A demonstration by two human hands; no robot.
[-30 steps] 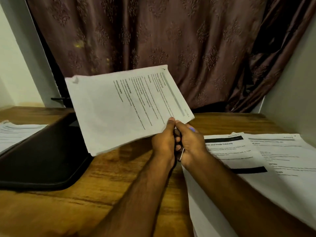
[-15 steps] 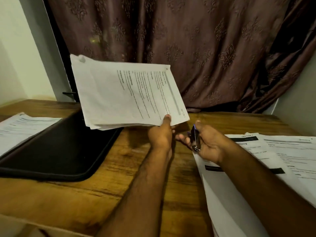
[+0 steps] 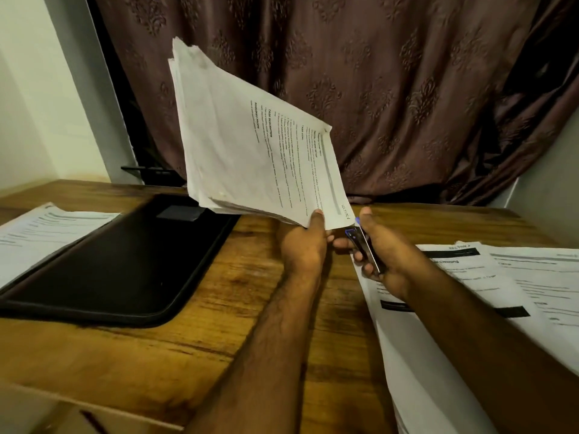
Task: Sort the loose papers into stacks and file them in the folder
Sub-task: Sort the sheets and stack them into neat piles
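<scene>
Looking down at our wooden table (image 3: 219, 308), the biggest thing in sight is the brown patterned curtain (image 3: 391, 89) hanging behind it. On the left side of the table lies the black folder (image 3: 109, 261), flat and closed as far as we can tell, with one printed sheet (image 3: 40, 233) lying just beside it on the far left edge. Over on the right there are two more piles of printed pages (image 3: 470, 277) spread on the table, overlapping each other, and our right forearm crosses over them.

Up in the air between all that is the stack of papers (image 3: 250, 145), tilted steeply with its far end pointing up toward the curtain. Our left hand (image 3: 302, 242) is pinching it at the lower corner, thumb on top of the top sheet, fingers underneath.

Our right hand (image 3: 382, 255) is curled around a small stapler (image 3: 363, 245), blue and black with a metal strip, and its nose sits right at the near corner of the stack, next to the left thumb. Can't tell if the stapler's mouth is actually over the paper or just touching the edge.
</scene>
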